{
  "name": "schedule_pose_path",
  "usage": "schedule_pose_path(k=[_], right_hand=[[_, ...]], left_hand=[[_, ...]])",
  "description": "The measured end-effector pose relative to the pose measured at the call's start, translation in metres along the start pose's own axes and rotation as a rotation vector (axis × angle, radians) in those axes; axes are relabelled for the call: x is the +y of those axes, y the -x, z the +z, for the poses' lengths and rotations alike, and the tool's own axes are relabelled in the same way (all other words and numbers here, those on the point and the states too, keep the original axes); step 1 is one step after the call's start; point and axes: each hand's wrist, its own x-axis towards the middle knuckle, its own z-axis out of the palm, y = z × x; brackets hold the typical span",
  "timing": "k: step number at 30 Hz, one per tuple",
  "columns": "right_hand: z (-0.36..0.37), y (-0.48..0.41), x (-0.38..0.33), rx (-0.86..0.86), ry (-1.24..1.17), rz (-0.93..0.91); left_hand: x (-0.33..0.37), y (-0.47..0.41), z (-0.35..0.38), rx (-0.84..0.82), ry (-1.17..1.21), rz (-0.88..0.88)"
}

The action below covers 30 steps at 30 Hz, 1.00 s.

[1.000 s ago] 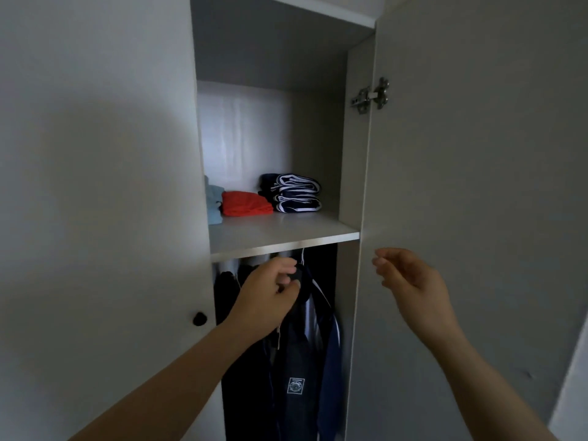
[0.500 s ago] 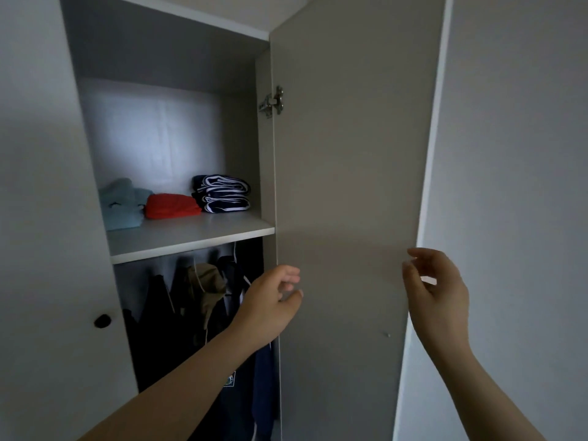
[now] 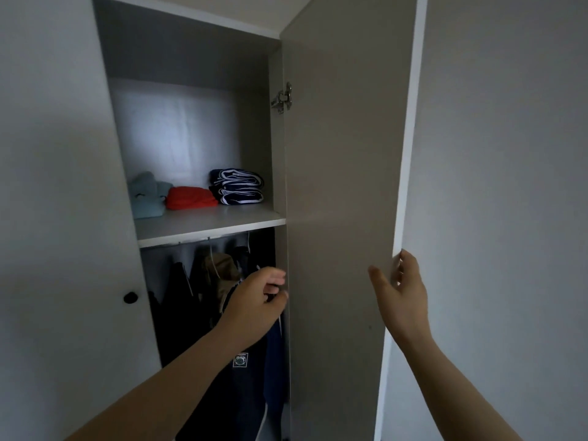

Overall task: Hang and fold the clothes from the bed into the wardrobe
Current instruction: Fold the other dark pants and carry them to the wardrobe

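Three folded lots of clothes sit side by side on the shelf point(image 3: 206, 224) of the wardrobe point(image 3: 191, 58), left of centre in the frame: a teal pile point(image 3: 146, 195), a red pile point(image 3: 189, 197) and a navy pile point(image 3: 237, 186) with white stripes. Below the shelf, dark jackets point(image 3: 187, 297) hang in a row. The right hand point(image 3: 401, 297), right of centre, grips the free edge of the open door point(image 3: 343, 154) with its fingers wrapped round the edge, while the left hand point(image 3: 254, 307) hovers in front of the jackets at lower centre, fingers loosely curled with nothing in them.
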Motion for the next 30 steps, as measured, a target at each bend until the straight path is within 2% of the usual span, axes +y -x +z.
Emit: schedule_pose_path(k=[4, 11, 18, 23, 26, 30], right_hand=[[0.023, 0.026, -0.011, 0.012, -0.025, -0.048], [0.077, 0.073, -0.04, -0.121, -0.07, -0.087], [0.155, 0.106, -0.065, -0.391, -0.116, -0.118], [0.229, 0.098, -0.076, -0.594, 0.0, -0.215], [0.279, 0.094, -0.079, -0.751, 0.054, -0.186], [0.334, 0.093, -0.075, -0.8, 0.074, -0.172]], left_hand=[[-0.004, 0.014, -0.026, 0.036, -0.012, -0.016], [-0.025, 0.058, -0.087, 0.103, -0.053, -0.068], [-0.046, 0.089, -0.163, 0.195, -0.11, -0.153], [-0.062, 0.097, -0.212, 0.297, -0.197, -0.194], [-0.075, 0.094, -0.237, 0.365, -0.282, -0.229], [-0.09, 0.084, -0.261, 0.442, -0.328, -0.263]])
